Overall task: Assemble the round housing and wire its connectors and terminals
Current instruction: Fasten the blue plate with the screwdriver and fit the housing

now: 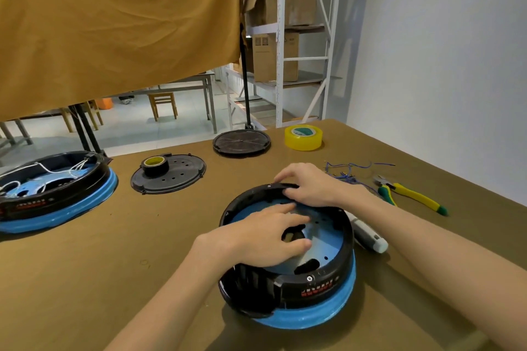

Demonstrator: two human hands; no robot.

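Observation:
A round housing (pixel 322 298) with a black ring wall and a blue base sits in front of me on the brown table. Its inner plate is pale blue with holes and dark openings. My left hand (pixel 265 239) lies flat inside it, fingers spread over the centre opening. My right hand (pixel 310 185) grips the far rim of the black ring, fingers curled over the edge. A red terminal strip (pixel 316 290) shows on the near wall. Loose blue wires with terminals (pixel 346 174) lie behind my right hand.
A second housing (pixel 57 194) with white wires stands at the left edge. Two black round covers (pixel 179 179) (pixel 241 142) lie behind, one carrying a black tape roll (pixel 154 164). Yellow tape (pixel 303 137), yellow-green cutters (pixel 410 196) and a white tool (pixel 369 235) lie to the right.

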